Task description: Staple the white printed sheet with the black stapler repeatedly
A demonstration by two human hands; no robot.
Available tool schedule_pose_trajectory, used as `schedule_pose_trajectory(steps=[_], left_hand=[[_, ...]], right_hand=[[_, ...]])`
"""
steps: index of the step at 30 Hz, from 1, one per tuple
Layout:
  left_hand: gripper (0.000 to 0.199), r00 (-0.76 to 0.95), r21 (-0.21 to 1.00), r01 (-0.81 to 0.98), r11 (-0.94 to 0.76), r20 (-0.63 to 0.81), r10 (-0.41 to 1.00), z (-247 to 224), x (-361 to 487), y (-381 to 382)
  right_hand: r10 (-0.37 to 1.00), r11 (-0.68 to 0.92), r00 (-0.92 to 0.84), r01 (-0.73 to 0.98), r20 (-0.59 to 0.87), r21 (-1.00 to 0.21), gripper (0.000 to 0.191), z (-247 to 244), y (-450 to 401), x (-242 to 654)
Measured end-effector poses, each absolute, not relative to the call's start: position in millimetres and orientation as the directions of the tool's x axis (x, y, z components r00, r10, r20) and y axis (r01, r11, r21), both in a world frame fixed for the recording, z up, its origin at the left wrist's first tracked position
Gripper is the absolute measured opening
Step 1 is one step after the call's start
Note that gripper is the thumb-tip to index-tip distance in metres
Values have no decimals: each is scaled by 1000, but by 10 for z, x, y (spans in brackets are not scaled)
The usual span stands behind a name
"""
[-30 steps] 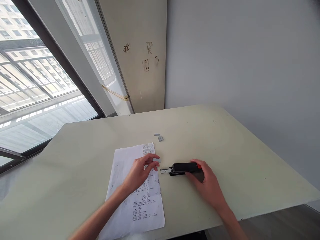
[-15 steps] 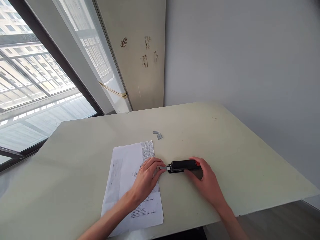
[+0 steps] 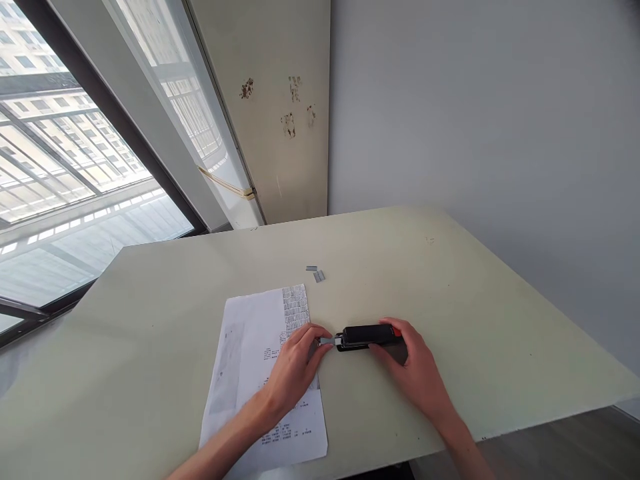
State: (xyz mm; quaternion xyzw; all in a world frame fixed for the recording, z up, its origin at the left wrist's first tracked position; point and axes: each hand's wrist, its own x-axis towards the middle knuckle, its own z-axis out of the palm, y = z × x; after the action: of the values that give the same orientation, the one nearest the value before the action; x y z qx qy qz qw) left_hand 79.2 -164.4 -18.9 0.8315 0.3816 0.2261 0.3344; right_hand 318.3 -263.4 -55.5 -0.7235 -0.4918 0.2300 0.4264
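A black stapler (image 3: 369,335) with a red patch at its right end lies sideways on the table. My right hand (image 3: 411,360) is closed around that right end, thumb on the near side and fingers on the far side. From the stapler's left end sticks out a narrow metal staple tray (image 3: 330,341). My left hand (image 3: 296,360) pinches the tray's outer end between thumb and fingers; part of the tray is hidden by them. Under my left hand and forearm lies a printed sheet of paper (image 3: 250,320). Several grey strips of staples (image 3: 319,275) rest beyond the stapler.
The pale table (image 3: 480,320) reaches to a grey wall (image 3: 450,107) on the right. Behind it stands a cream panel (image 3: 280,167) with brown marks. A window (image 3: 60,133) is at the left. The table's near edge runs close below my right wrist.
Both hands keep their hold on the stapler and its tray, with only a very slight shift of the fingers. The whole view has moved down a little in the picture.
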Motion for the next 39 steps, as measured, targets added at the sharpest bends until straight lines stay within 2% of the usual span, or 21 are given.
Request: schedule_pose_trajectory(steps=[7, 11, 19, 24, 29, 39], left_hand=[[16, 659, 684, 465, -562, 157, 736, -208, 764, -1629], [26, 727, 669, 419, -614, 158, 668, -178, 613, -1542], [31, 779, 739, 384, -554, 63, 624, -85, 394, -1356], [23, 850, 733, 327, -597, 48, 524, -33, 490, -1335], [28, 882, 663, 275, -696, 114, 457, -96, 648, -1248], [25, 913, 430, 166, -887, 273, 303, -131, 963, -1150]], right_hand=[[910, -161, 411, 489, 63, -857, 45, -531, -2632, 3189], [911, -161, 409, 480, 58, -862, 45, -507, -2635, 3183], [902, -149, 427, 458, 70, -876, 45, -508, -2650, 3195], [911, -142, 407, 461, 67, -876, 46, -497, -2666, 3213], [917, -154, 396, 450, 42, -880, 49, -487, -2662, 3211], [920, -154, 388, 467, 45, -871, 49, -483, -2673, 3207]])
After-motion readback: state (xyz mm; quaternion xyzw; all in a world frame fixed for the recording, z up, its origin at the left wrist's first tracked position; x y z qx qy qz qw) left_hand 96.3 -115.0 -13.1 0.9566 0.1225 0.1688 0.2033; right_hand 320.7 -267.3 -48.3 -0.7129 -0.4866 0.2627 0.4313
